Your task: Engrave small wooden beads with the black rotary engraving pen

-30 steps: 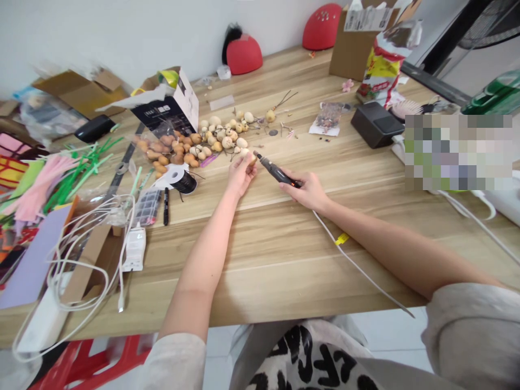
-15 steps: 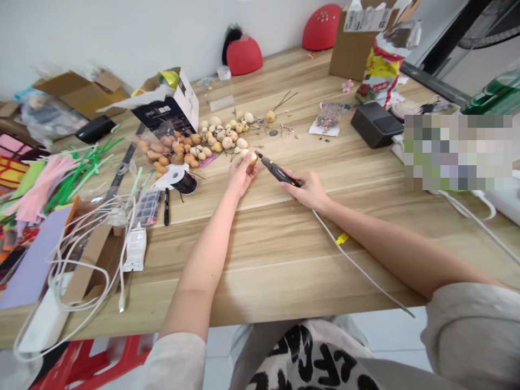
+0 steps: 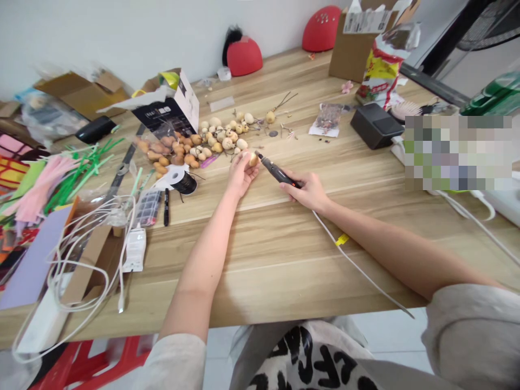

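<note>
My left hand (image 3: 242,174) pinches a small pale gourd (image 3: 253,159) between thumb and fingers above the wooden table. My right hand (image 3: 306,189) is wrapped round a dark rotary tool (image 3: 278,172) with a lit red spot on its body. The tool's tip is at the right side of the gourd; whether it touches cannot be told. From the tool's rear a white cable (image 3: 345,250) runs down toward the table's front edge. Beyond my left hand lies a pile of pale gourds (image 3: 227,135), some with dark cords, beside several brown ones (image 3: 179,146).
A black thread spool (image 3: 184,183), a marker (image 3: 166,207) and tangled white cables (image 3: 95,265) lie to the left. A small packet (image 3: 326,119), a black box-shaped device (image 3: 376,125) and a snack bag (image 3: 381,70) stand at the right. Red domes (image 3: 245,56) sit at the back.
My left hand has turned the gourd slightly, so more of it shows. The right hand and the rotary tool are almost in the same place.
</note>
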The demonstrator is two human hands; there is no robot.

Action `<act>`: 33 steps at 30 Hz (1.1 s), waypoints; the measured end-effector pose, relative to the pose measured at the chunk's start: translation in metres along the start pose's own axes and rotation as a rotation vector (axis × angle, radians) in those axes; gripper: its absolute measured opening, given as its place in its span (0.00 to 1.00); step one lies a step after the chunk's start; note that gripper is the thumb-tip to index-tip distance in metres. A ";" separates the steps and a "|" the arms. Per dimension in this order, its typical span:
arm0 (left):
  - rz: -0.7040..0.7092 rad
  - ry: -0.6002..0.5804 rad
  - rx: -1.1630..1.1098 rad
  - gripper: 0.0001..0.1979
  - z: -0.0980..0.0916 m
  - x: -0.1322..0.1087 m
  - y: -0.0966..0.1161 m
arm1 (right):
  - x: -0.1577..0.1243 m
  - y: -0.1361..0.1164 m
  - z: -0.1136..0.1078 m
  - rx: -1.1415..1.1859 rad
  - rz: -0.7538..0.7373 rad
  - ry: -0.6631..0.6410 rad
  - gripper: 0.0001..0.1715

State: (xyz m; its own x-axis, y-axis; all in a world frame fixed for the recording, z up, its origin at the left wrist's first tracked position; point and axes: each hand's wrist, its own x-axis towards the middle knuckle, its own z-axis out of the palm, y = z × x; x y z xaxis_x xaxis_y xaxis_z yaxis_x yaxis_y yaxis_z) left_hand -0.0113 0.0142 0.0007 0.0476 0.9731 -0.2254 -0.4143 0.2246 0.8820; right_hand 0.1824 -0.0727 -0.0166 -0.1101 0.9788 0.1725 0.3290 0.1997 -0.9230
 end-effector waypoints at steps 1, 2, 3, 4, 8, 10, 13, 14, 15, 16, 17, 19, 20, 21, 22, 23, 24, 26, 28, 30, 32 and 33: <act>-0.002 0.007 -0.005 0.18 0.000 0.000 0.000 | 0.000 0.001 0.000 0.011 -0.008 -0.013 0.34; -0.006 0.010 -0.010 0.19 -0.001 0.001 0.000 | 0.001 0.002 0.001 0.019 -0.011 -0.020 0.35; -0.012 0.010 -0.015 0.20 -0.002 0.001 0.000 | 0.001 0.003 0.001 0.022 -0.009 -0.021 0.35; -0.018 0.008 -0.018 0.21 -0.002 0.002 0.000 | 0.001 0.003 0.001 0.022 -0.002 -0.016 0.35; -0.045 0.000 -0.040 0.19 -0.004 0.004 0.000 | 0.001 0.002 0.000 0.017 -0.001 -0.018 0.34; -0.060 -0.003 -0.049 0.17 -0.005 0.005 0.000 | 0.000 0.001 0.000 0.012 -0.009 -0.012 0.34; -0.065 -0.022 -0.040 0.15 -0.005 0.005 0.000 | -0.001 -0.002 0.000 0.009 -0.009 0.004 0.33; -0.060 -0.029 -0.034 0.14 -0.005 0.004 0.000 | -0.001 -0.003 0.000 0.007 -0.014 -0.001 0.34; -0.054 -0.035 -0.030 0.13 -0.005 0.004 0.000 | 0.000 -0.003 0.001 0.003 -0.022 -0.007 0.34; -0.049 -0.040 -0.026 0.13 -0.005 0.003 0.000 | 0.000 -0.003 0.001 -0.002 -0.026 -0.007 0.34; -0.046 -0.045 -0.023 0.12 -0.005 0.003 0.000 | 0.000 -0.004 0.000 -0.007 -0.025 0.000 0.34; -0.043 -0.053 -0.015 0.12 -0.004 0.002 0.000 | 0.000 -0.004 0.000 -0.005 -0.013 0.018 0.34; -0.042 -0.054 -0.010 0.11 -0.004 0.002 0.000 | 0.000 -0.004 0.000 0.000 -0.009 0.018 0.34; -0.038 -0.054 -0.006 0.11 -0.004 0.001 0.000 | 0.000 -0.004 0.000 0.001 -0.009 0.011 0.35; -0.034 -0.054 -0.003 0.10 -0.004 0.001 0.000 | 0.000 -0.004 0.000 -0.001 -0.013 0.000 0.35; -0.031 -0.052 0.001 0.09 -0.004 0.001 0.000 | 0.000 -0.004 0.000 -0.007 -0.020 -0.007 0.34; -0.028 -0.050 0.005 0.08 -0.004 0.001 0.000 | 0.000 -0.004 0.000 -0.015 -0.025 -0.004 0.34; -0.026 -0.046 0.014 0.07 -0.003 0.000 0.000 | 0.000 -0.004 0.000 -0.021 -0.021 0.014 0.33; -0.027 -0.040 0.019 0.07 -0.003 0.000 0.000 | 0.000 -0.004 0.000 -0.016 -0.010 0.025 0.33; -0.026 -0.032 0.014 0.07 -0.003 0.000 0.000 | 0.000 -0.003 0.000 -0.016 -0.012 0.013 0.34; -0.027 -0.027 0.008 0.07 -0.003 0.001 -0.001 | 0.000 -0.003 0.000 -0.028 -0.021 0.006 0.34; -0.026 -0.027 0.007 0.07 -0.003 0.001 -0.001 | 0.000 -0.003 0.000 -0.035 -0.017 0.009 0.33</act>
State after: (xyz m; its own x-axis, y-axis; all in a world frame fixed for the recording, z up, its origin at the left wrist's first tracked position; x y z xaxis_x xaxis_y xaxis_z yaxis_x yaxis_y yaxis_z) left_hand -0.0136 0.0147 -0.0013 0.0833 0.9679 -0.2372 -0.4066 0.2504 0.8786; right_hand 0.1816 -0.0738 -0.0133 -0.1078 0.9755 0.1917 0.3594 0.2180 -0.9073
